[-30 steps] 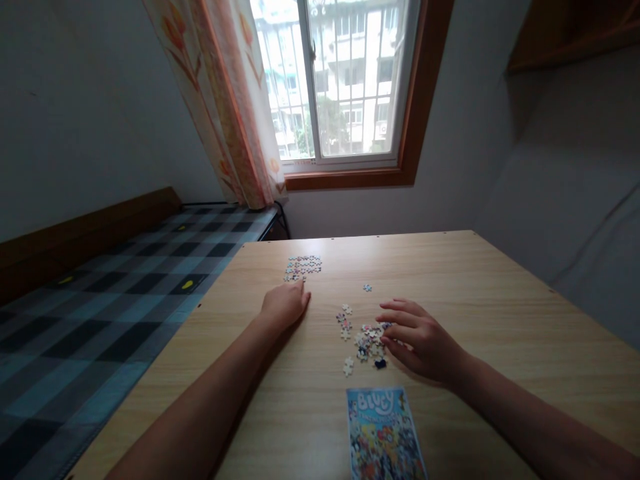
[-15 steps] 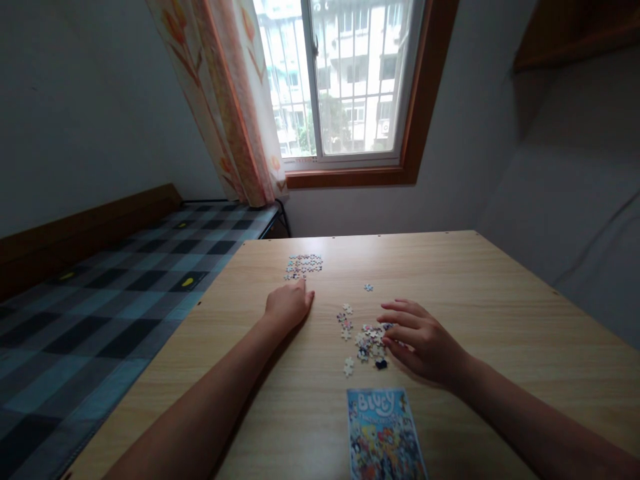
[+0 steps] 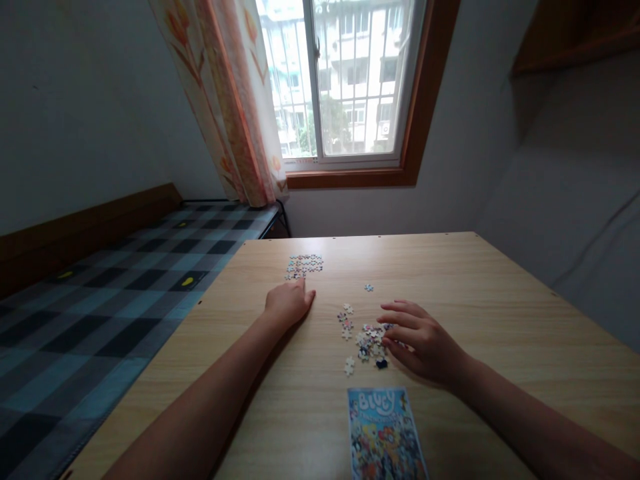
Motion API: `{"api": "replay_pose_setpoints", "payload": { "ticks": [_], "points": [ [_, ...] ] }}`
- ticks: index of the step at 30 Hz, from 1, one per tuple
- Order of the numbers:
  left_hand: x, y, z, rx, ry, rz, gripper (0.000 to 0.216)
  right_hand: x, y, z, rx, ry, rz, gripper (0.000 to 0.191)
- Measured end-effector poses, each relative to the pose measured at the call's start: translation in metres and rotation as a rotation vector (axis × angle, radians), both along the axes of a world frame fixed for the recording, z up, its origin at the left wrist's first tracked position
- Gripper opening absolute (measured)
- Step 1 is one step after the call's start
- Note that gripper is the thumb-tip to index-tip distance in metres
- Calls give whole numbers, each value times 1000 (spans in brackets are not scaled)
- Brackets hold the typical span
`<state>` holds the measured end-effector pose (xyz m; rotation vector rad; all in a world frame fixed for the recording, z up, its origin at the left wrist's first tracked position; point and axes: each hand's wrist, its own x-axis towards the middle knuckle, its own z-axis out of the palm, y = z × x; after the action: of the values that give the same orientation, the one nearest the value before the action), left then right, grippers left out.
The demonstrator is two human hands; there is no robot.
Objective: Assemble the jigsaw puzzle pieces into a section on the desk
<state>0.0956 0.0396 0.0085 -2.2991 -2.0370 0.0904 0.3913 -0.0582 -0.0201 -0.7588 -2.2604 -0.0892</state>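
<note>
My left hand rests on the table with its index finger stretched to the near edge of a partly joined jigsaw puzzle. Its thumb stands apart, and the other fingers are mostly hidden. My right hand hovers with spread fingers at the right side of a heap of loose puzzle pieces, its fingertips covering part of the heap. No piece shows in its grasp. A dark puzzle piece lies just under the thumb.
A picture card lettered "Bluey" lies at the table's near side. Stray puzzle pieces lie left of the heap, and one light blue piece farther back. The wooden table adjoins a checked bed. A window is behind.
Both hands and the pieces hold almost the same places. The view has shifted very slightly.
</note>
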Motion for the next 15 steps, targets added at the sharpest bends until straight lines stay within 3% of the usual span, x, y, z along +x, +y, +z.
{"api": "replay_pose_setpoints", "payload": {
  "ticks": [10, 15],
  "points": [
    [2, 0, -2, 43, 13, 28, 51, 5, 2, 5, -21, 6, 15, 12],
    [7, -3, 1, 126, -37, -140, 41, 9, 0, 16, -125, -84, 99, 13]
  ]
}}
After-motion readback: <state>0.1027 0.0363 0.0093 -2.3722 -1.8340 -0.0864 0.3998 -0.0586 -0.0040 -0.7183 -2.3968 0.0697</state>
